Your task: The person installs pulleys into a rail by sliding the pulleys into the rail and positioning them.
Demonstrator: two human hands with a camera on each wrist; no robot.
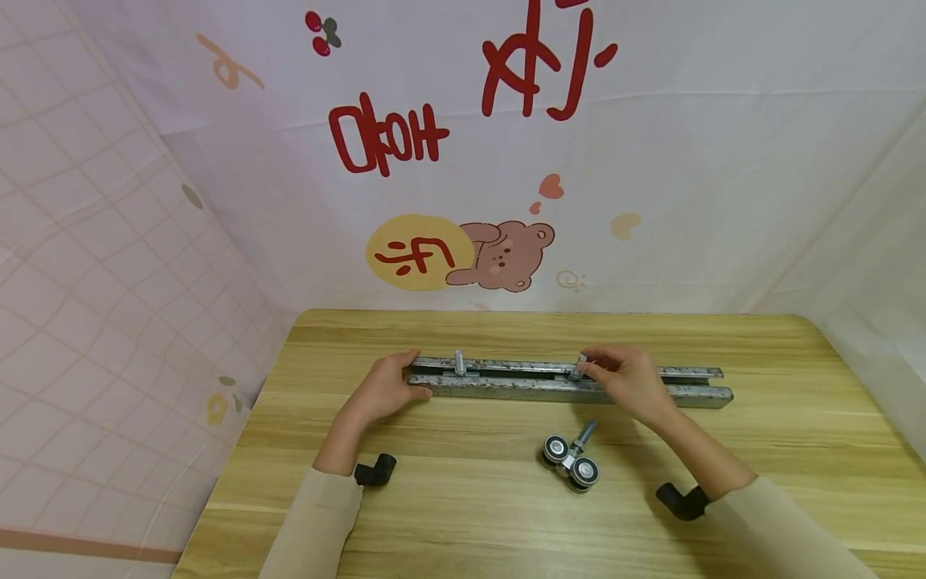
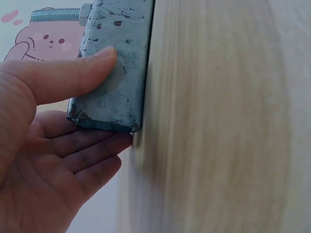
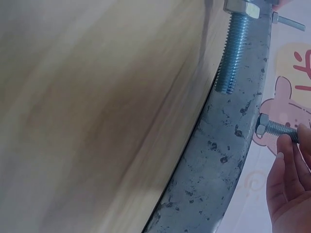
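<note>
A long grey metal rail (image 1: 550,388) lies across the wooden table (image 1: 463,515). My left hand (image 1: 412,375) grips its left end; in the left wrist view the thumb (image 2: 73,73) presses on the rail (image 2: 119,58) and the fingers curl under the end. My right hand (image 1: 587,368) pinches a threaded bolt (image 1: 581,366) that stands out of the rail's slot near the middle. The right wrist view shows those fingertips (image 3: 291,145) on that bolt (image 3: 272,128). A second bolt (image 1: 459,362) stands in the slot nearer the left hand.
A loose roller carriage (image 1: 571,464) with black wheels and its own bolt lies on the table in front of the rail. A black angled piece sits at each wrist (image 1: 376,469) (image 1: 680,500). A printed cloth backdrop (image 1: 506,161) hangs behind the table.
</note>
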